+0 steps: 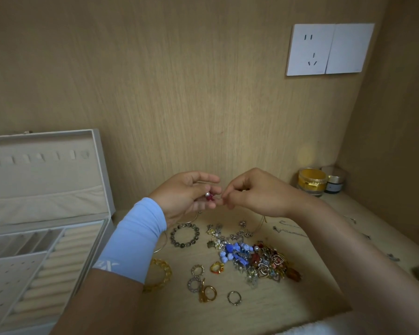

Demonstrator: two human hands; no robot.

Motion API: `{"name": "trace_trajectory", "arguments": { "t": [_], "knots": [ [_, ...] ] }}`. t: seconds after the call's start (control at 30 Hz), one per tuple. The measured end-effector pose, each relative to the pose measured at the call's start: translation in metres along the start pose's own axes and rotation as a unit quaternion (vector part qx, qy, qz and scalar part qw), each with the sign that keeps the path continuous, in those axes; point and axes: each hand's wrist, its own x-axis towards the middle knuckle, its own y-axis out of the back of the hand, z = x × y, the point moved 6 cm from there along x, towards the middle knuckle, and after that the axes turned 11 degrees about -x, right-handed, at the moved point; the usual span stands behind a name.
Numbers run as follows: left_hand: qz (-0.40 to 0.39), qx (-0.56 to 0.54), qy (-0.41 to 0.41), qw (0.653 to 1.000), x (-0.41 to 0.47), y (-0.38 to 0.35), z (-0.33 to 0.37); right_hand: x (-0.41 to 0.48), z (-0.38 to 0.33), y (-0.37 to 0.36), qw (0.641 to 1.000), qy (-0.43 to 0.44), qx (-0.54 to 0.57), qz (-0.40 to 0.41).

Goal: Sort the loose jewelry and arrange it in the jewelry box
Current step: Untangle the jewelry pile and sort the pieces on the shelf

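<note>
My left hand, with a light blue wrist sleeve, holds a small red and pearl earring in its curled fingers above the desk. My right hand meets it from the right, thumb and fingers pinching at the same earring. Below them lies a tangled pile of loose jewelry with blue and red beads. A dark beaded bracelet, an amber chain bracelet and several rings lie apart from the pile. The open beige jewelry box stands at the left, its ring rolls and compartments bare.
A gold-lidded jar and a smaller dark jar stand in the back right corner. Thin chains lie right of the pile. A white wall socket is on the wooden back panel. Something white shows at the desk's front edge.
</note>
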Motion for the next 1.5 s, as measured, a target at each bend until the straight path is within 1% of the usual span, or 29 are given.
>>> {"name": "trace_trajectory", "arguments": {
  "t": [0.07,0.17,0.3,0.43,0.57,0.63,0.7,0.73,0.87,0.97,1.07,1.17,1.33,1.43,1.5],
  "knots": [
    [-0.004,-0.027,0.006,1.0,0.0,0.001,-0.001,-0.001,-0.003,0.0,1.0,0.021,0.014,0.005],
    [-0.032,-0.066,0.009,0.997,-0.003,0.003,0.0,-0.001,-0.003,0.005,0.998,0.033,0.028,0.038],
    [-0.03,-0.075,-0.014,0.997,-0.006,0.007,0.006,-0.001,-0.004,0.01,0.994,0.047,0.078,0.063],
    [-0.022,-0.042,-0.03,0.998,-0.006,0.007,0.009,0.0,-0.003,0.014,0.99,0.041,0.094,0.094],
    [-0.014,-0.049,-0.047,0.998,-0.003,0.005,0.006,-0.001,-0.005,0.016,0.983,0.036,0.142,0.109],
    [-0.015,-0.04,-0.046,0.998,-0.002,0.003,0.004,-0.001,-0.007,0.015,0.975,0.03,0.191,0.112],
    [-0.009,-0.04,-0.046,0.998,0.0,0.001,0.003,-0.001,-0.009,0.011,0.962,0.019,0.255,0.096],
    [-0.007,-0.043,-0.047,0.998,0.001,0.001,0.003,-0.001,-0.01,0.008,0.959,0.012,0.269,0.09],
    [-0.018,-0.056,-0.045,0.997,0.001,0.0,0.003,0.0,-0.01,0.004,0.954,-0.014,0.287,0.085],
    [-0.047,-0.074,-0.045,0.995,-0.002,-0.001,0.005,-0.001,-0.005,0.007,0.951,-0.04,0.286,0.107],
    [-0.059,-0.051,-0.045,0.996,-0.004,0.0,0.007,-0.001,-0.001,0.009,0.949,-0.05,0.283,0.127],
    [-0.037,-0.03,-0.045,0.998,-0.004,0.001,0.007,0.001,0.0,0.006,0.949,-0.058,0.281,0.129],
    [0.021,0.014,-0.057,0.998,-0.001,0.009,0.009,0.005,0.002,-0.008,0.953,-0.077,0.276,0.098],
    [0.04,0.045,-0.069,0.996,-0.002,0.013,0.013,0.006,-0.003,-0.016,0.939,-0.055,0.324,0.098],
    [0.052,0.075,-0.075,0.993,-0.003,0.015,0.016,0.007,-0.007,-0.022,0.936,-0.048,0.332,0.103]
  ]
}}
